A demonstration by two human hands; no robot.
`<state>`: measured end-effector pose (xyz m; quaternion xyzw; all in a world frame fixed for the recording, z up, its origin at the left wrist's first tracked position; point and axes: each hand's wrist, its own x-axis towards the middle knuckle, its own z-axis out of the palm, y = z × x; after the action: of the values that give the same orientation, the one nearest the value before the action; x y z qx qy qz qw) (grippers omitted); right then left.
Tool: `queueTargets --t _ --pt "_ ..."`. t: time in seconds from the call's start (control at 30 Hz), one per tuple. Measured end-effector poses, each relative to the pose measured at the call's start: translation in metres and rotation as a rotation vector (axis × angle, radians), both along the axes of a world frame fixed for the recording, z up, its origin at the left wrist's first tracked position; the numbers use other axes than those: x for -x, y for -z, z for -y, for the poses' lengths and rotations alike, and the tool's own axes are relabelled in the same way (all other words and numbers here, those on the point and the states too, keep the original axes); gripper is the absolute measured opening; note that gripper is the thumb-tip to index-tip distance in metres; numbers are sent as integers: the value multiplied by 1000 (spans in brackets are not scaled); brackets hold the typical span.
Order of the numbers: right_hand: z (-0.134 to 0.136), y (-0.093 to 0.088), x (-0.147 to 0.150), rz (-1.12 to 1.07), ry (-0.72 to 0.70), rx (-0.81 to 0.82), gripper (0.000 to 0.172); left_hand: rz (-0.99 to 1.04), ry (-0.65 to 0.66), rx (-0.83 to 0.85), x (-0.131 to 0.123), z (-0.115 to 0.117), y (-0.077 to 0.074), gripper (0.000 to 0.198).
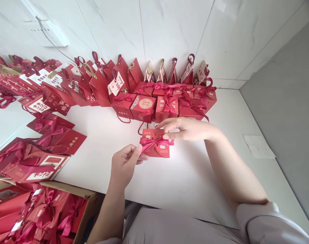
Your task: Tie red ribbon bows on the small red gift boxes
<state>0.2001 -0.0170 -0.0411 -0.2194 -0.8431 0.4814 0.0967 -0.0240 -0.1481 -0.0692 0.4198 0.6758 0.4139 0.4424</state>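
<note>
A red gift box (159, 151) with gold characters stands on the white table, a dark pink ribbon (155, 142) tied in a bow across its top. At the box's left side, my left hand (127, 161) pinches the left end of the ribbon between thumb and fingers. My right hand (186, 128) reaches over the box's upper right corner, its thumb and fingers apart, a fingertip near the ribbon's right end. No grip on the ribbon shows there.
Several red boxes with bows (144, 105) stand just behind, with peaked red bags (100, 88) along the wall. More ribboned boxes (74, 140) lie at the left. A cardboard carton (89, 194) at lower left holds red boxes. A white paper square (258, 146) lies at the right.
</note>
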Motion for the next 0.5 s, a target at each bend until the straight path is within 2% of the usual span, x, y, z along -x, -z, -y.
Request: queueTargets --t 0.23,0.5 --pt "-1 1 -1 -44 -5 -9 28 83 23 2 7 -7 12 38" --pt "-6 7 0 -67 -27 12 30 88 160 46 15 -14 25 42"
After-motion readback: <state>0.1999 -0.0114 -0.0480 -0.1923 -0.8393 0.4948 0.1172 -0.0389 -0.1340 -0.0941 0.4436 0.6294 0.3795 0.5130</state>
